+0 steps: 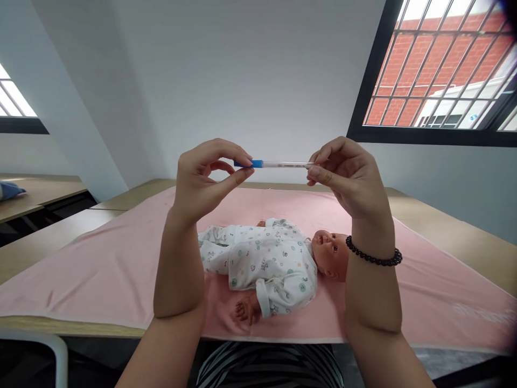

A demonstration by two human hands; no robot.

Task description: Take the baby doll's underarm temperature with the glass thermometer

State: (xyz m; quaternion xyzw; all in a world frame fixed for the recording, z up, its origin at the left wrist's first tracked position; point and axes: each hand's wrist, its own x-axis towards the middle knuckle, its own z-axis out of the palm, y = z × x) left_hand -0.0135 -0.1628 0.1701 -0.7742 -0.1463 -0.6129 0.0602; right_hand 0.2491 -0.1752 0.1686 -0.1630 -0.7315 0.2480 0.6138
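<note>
Both hands are raised above the table and hold a slim clear thermometer case (285, 164) with a blue cap, level between them. My left hand (214, 175) pinches the blue cap (256, 164) between thumb and fingers. At the other end, my right hand (343, 170) grips the clear tube, and its fingertips hide that tip. Small dark print shows along the tube. Below and beyond the hands lies a baby doll (266, 256) on its back, in a white patterned outfit, its head to the right and partly behind my right wrist.
A pink cloth (109, 269) covers much of the wooden table (456, 226). Behind it stands a pale wall (258, 81), with a barred window (440, 70) at right. A pale metal frame (60, 355) is at lower left. Another table (44, 188) stands at far left.
</note>
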